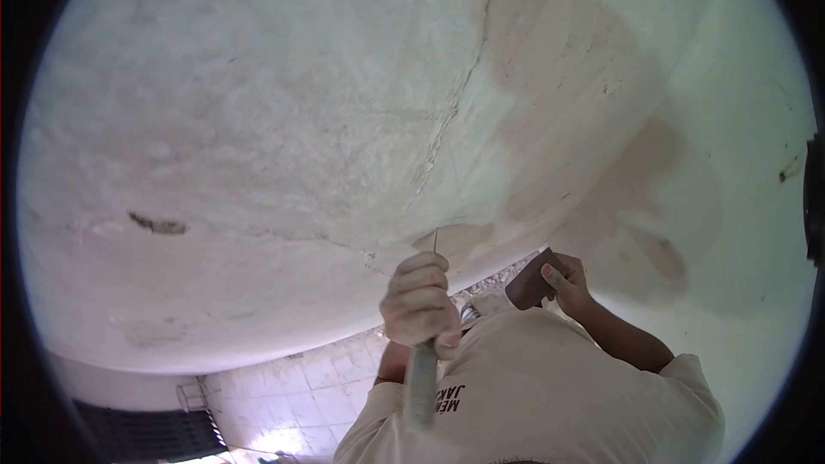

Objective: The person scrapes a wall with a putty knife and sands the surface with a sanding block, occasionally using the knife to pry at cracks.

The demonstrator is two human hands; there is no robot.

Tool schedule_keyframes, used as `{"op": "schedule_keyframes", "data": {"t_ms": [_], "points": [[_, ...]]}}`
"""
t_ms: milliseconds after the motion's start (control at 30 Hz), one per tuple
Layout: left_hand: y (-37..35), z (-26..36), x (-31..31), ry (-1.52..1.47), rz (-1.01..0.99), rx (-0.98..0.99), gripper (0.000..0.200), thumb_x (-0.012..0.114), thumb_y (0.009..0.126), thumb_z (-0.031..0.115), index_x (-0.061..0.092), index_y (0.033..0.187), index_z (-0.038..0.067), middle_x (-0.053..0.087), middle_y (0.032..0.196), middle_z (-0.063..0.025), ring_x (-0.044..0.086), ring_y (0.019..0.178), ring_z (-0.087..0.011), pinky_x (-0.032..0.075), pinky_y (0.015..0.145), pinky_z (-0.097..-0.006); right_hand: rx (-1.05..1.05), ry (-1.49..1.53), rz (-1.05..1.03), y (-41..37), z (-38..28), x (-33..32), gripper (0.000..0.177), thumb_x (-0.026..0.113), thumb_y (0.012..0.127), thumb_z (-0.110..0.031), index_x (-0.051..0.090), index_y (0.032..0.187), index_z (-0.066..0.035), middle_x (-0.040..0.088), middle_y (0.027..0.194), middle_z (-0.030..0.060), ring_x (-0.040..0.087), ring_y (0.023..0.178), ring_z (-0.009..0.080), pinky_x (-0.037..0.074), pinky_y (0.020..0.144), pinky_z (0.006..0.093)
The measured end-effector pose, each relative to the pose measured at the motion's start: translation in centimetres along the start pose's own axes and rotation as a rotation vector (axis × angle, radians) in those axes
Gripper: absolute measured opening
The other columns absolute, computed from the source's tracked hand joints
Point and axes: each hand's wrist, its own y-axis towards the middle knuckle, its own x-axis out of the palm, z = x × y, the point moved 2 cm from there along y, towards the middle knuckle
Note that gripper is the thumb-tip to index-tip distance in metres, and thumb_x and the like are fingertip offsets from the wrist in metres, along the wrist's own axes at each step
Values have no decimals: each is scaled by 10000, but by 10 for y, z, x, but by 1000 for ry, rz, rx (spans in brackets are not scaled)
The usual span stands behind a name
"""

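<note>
My left hand (421, 301) is closed around the thick grey-green handle (420, 387) of a tool, its fingers wrapped round and slightly smeared by motion. A thin pointed tip (436, 239) sticks out above the fist, close to the pale wall (284, 137), beside a small beige patch. To the right, at chest height, my right hand (567, 282) grips a flat brown rectangular piece (530, 279) that looks like folded sandpaper, with the thumb on top. A long crack (454, 107) runs up the wall above my left hand.
Large damp-looking brown stains (584, 51) spread over the wall's right side. A dark hole (157, 223) marks the wall at left. Rubble (503, 279) lies along the wall's foot, and floor tiles (301, 378) show below. A dark slatted panel (146, 430) stands at lower left.
</note>
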Motion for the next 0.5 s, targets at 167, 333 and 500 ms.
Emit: {"op": "schedule_keyframes", "data": {"t_ms": [167,333,500], "points": [[14,3,-6,-80,-31,-65,524,626,849,370,326,523,91,261,413,18,273,344,-143,326,431,-318,-14,-17,-77,6,-4,-12,308,602,912,-342,613,857,-39,505,627,-44,388,508,29,279,452,217],[5,5,-3,-94,53,-50,504,625,850,346,314,539,99,234,433,26,236,379,-145,204,438,-319,38,-18,-161,5,8,-26,276,591,924,-302,609,854,-36,525,645,-37,411,531,32,300,466,216],[6,1,-9,-120,62,-116,446,588,855,298,310,564,106,243,456,20,233,402,-141,209,434,-325,30,-12,-249,12,4,-22,244,582,933,-256,600,842,-31,547,682,-29,458,574,45,351,493,227]]}}
